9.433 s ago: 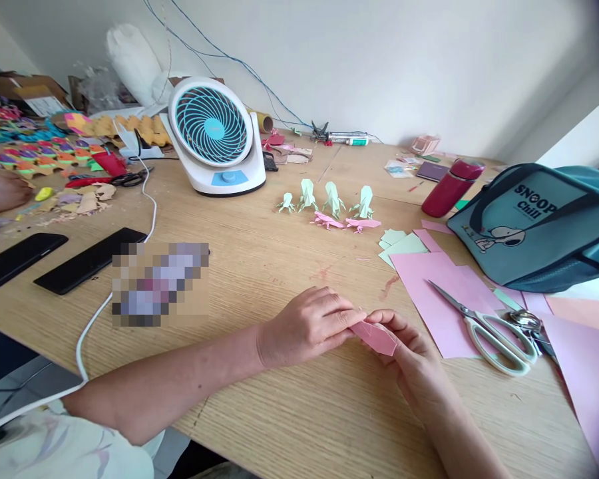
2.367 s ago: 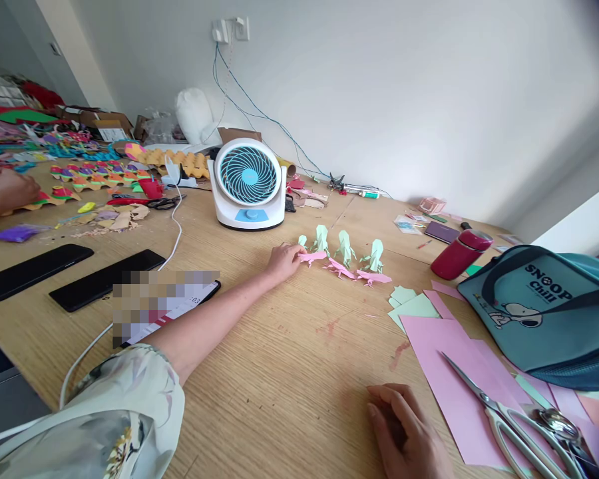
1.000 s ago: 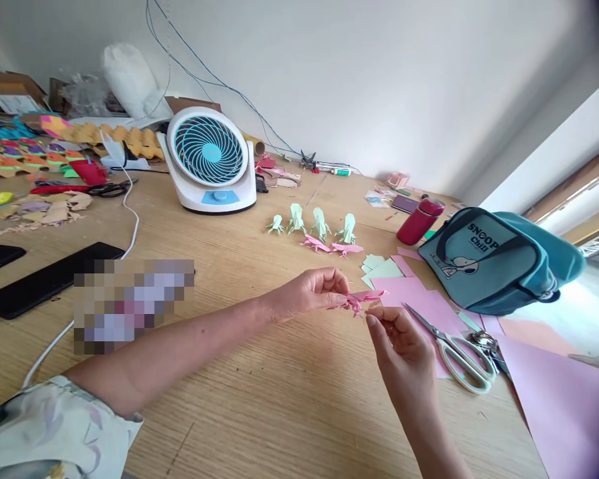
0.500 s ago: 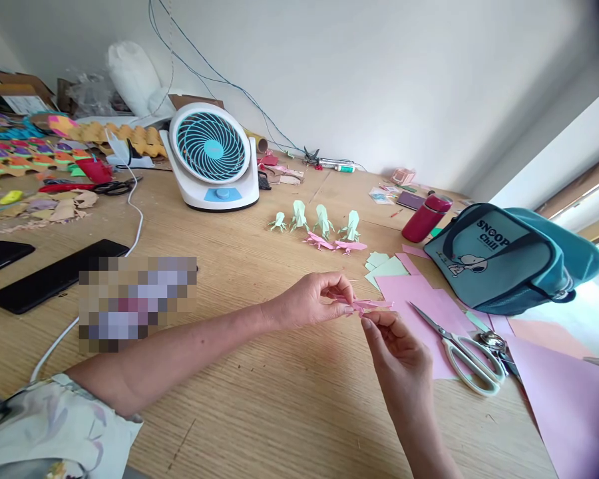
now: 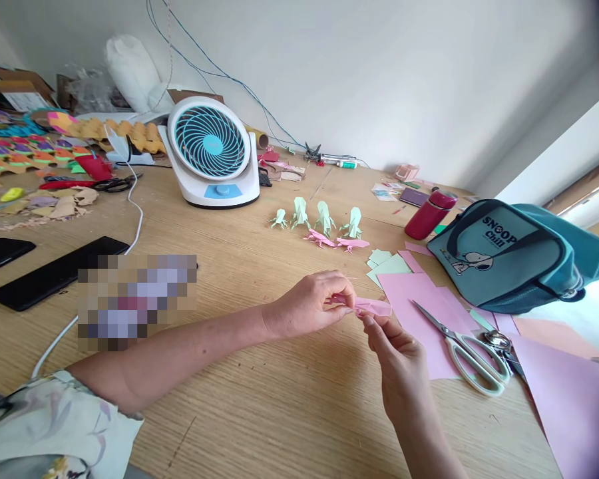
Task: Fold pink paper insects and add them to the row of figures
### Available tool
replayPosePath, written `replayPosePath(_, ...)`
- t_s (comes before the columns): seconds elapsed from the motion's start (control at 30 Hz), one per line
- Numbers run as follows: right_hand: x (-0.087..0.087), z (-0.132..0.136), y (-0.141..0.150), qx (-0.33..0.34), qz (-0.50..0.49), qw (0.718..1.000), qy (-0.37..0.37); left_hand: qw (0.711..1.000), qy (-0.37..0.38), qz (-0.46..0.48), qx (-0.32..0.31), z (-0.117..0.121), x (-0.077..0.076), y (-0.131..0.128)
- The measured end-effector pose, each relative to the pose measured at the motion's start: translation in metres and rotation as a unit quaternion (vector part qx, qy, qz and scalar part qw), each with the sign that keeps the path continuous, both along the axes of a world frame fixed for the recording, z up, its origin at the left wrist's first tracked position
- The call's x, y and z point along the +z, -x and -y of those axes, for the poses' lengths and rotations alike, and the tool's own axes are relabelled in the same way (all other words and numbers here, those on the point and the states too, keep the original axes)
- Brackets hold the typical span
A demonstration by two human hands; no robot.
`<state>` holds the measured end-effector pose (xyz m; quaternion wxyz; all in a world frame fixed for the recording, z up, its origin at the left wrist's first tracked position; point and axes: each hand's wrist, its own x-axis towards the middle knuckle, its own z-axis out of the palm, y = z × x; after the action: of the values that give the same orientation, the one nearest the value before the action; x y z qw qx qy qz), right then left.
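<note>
Between my two hands, above the table, is a small folded pink paper figure (image 5: pixel 377 307). My left hand (image 5: pixel 312 303) pinches it from the left, fingers curled over its end. From the right and below, thumb and fingertips of my right hand (image 5: pixel 399 352) pinch its underside. The fingers cover part of it. Beyond my hands stand several pale green origami figures (image 5: pixel 323 218) in a row. Two pink origami figures (image 5: pixel 352 245) lie just in front of them.
Scissors (image 5: pixel 472 352) with white handles lie on pink paper sheets (image 5: pixel 409 299) at right. Behind are a teal bag (image 5: pixel 494 266) and a red bottle (image 5: pixel 430 215). A fan (image 5: pixel 212 146) stands at the back, left of centre. A black flat object (image 5: pixel 57 273) lies at left.
The pink paper figure has turned in my fingers and shows a broader face. My right hand has shifted slightly. The whole view has moved a little.
</note>
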<state>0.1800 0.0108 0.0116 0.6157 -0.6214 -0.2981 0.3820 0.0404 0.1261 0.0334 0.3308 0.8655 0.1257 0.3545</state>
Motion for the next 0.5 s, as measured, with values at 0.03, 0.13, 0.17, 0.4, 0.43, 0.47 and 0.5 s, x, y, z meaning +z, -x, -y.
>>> replayPosePath(0.03, 0.000, 0.000, 0.000, 0.004, 0.000, 1.000, 0.005, 1.000, -0.018, -0.005, 0.004, 0.000, 0.000, 0.000)
replayPosePath(0.13, -0.003, -0.001, -0.002, 0.021, 0.007, 1.000, 0.012, 0.996, -0.081, -0.021, 0.014, 0.000, -0.002, 0.001)
replayPosePath(0.17, -0.005, -0.002, -0.003, 0.028, 0.006, 1.000, 0.013, 0.995, -0.099, -0.028, 0.017, 0.000, -0.002, 0.001)
replayPosePath(0.4, -0.013, -0.001, -0.005, 0.044, -0.037, 0.998, 0.018, 0.989, -0.136, -0.045, 0.018, 0.000, -0.002, 0.002)
replayPosePath(0.43, -0.012, -0.001, -0.004, 0.045, -0.041, 0.998, 0.018, 0.990, -0.133, -0.044, 0.015, 0.000, -0.002, 0.002)
replayPosePath(0.47, -0.012, -0.001, -0.004, 0.048, -0.044, 0.998, 0.018, 0.991, -0.130, -0.044, 0.011, 0.000, -0.002, 0.002)
replayPosePath(0.5, -0.011, -0.001, -0.004, 0.050, -0.045, 0.998, 0.018, 0.991, -0.127, -0.043, 0.007, 0.000, -0.001, 0.002)
